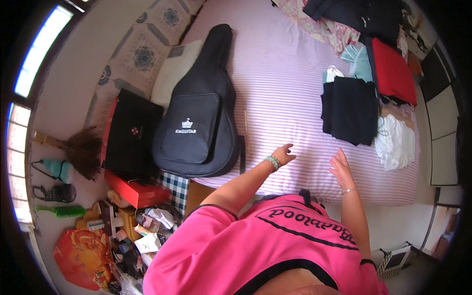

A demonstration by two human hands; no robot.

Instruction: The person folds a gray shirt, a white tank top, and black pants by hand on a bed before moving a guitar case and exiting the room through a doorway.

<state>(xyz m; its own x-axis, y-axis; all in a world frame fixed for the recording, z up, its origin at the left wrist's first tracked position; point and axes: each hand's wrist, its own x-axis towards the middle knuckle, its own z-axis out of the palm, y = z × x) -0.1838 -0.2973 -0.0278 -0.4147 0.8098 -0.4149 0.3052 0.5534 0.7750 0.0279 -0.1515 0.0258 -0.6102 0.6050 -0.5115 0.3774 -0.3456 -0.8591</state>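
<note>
My left hand [284, 154], with a green beaded bracelet [273, 162] at its wrist, hovers empty over the near part of a pink-and-white striped bed sheet [273, 110]. To its right, my right hand [342, 169] is also empty, fingers spread, with a thin bangle on the wrist. Just beyond the right hand lies a folded black garment [350, 110], and a bundle of white cloth [395, 142] sits to its right. A black guitar bag [195, 136] with a crown logo rests on the bed left of my left hand.
A red folded item [394, 72] and pale green cloth [359, 64] lie behind the black garment. Dark clothing [354, 16] is heaped farther back. Left of the bag are a black box [131, 134], a red box [138, 191], a hanging broom [83, 151] and a cluttered surface.
</note>
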